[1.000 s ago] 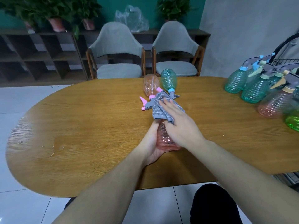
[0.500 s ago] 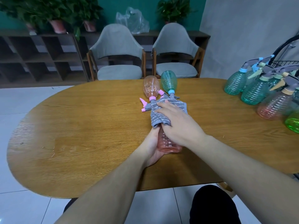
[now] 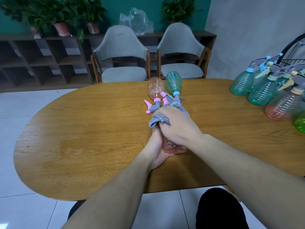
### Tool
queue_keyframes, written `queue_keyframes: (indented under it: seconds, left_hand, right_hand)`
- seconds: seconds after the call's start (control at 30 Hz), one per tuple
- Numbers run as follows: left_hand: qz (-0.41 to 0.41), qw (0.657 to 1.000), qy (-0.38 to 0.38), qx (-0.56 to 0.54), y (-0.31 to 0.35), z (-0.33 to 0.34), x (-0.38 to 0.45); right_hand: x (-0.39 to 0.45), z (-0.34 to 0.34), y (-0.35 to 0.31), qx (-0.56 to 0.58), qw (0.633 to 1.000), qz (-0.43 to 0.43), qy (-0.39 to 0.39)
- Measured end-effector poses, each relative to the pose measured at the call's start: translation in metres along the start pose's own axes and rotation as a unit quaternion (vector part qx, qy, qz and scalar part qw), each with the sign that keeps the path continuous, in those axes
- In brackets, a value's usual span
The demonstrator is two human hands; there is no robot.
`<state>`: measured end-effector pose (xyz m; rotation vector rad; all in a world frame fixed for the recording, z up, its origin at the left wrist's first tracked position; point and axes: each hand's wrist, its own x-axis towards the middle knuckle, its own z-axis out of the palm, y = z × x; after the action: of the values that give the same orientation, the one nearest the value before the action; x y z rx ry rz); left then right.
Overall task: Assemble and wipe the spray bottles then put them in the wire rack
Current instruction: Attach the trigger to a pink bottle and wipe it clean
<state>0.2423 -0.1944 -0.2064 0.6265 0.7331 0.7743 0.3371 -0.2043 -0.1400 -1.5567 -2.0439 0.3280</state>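
Pink ribbed plastic spray bottle (image 3: 173, 147) lying mid-frame on oval wooden desk (image 3: 92, 129), cradled underneath by left hand (image 3: 156, 152). Right hand (image 3: 177, 125) clenched round grey cloth (image 3: 159, 120) over neck. Best wiped with firm strokes, base held steady.

You hold a translucent pink ribbed bottle (image 3: 171, 146) under a grey cloth (image 3: 159, 119). Beyond it lie a clear pink bottle (image 3: 155, 87) with pink collar and grey sprayer, and a ribbed teal-green bottle (image 3: 174, 82) with a light-blue collar. The table (image 3: 82, 138) is honey-brown wood grain. At your right stand teal bottles (image 3: 242, 83), one pink (image 3: 282, 104) (beige collar), one bright green (image 3: 301, 123).
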Motion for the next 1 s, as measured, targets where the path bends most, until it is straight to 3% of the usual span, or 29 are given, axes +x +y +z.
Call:
queue_keyframes:
  seconds: [0.2, 0.37, 0.43, 0.5, 0.57, 0.8, 0.9, 1.0]
  left_hand:
    - [0.003, 0.999, 0.010, -0.040, -0.001, -0.003, 0.005]
    - [-0.008, 0.997, 0.010, -0.078, -0.003, -0.008, 0.013]
    - [-0.004, 0.997, 0.006, -0.076, -0.003, -0.009, 0.011]
    - [0.007, 0.997, 0.001, -0.076, -0.004, -0.009, 0.008]
    - [0.017, 0.997, -0.010, -0.078, -0.003, -0.008, 0.005]
    - [0.050, 0.997, -0.026, -0.050, -0.005, -0.003, 0.002]
    - [0.060, 0.997, -0.028, -0.040, -0.003, -0.002, -0.001]
    - [0.057, 0.997, -0.024, -0.048, -0.004, -0.004, 0.003]
  right_hand:
    - [-0.002, -0.011, -0.006, 0.272, 0.953, 0.112, 0.078]
    - [0.003, -0.028, 0.000, 0.510, 0.789, 0.263, 0.219]
    - [0.001, -0.035, 0.010, 0.527, 0.760, 0.291, 0.244]
    - [0.000, -0.036, 0.019, 0.477, 0.779, 0.319, 0.254]
    - [-0.003, -0.031, 0.019, 0.386, 0.828, 0.330, 0.239]
    - [-0.013, 0.001, 0.005, 0.147, 0.968, 0.190, 0.069]
    - [-0.013, 0.007, 0.005, 0.016, 0.988, 0.152, 0.029]
    - [-0.015, 0.008, 0.003, 0.022, 0.993, 0.113, 0.040]
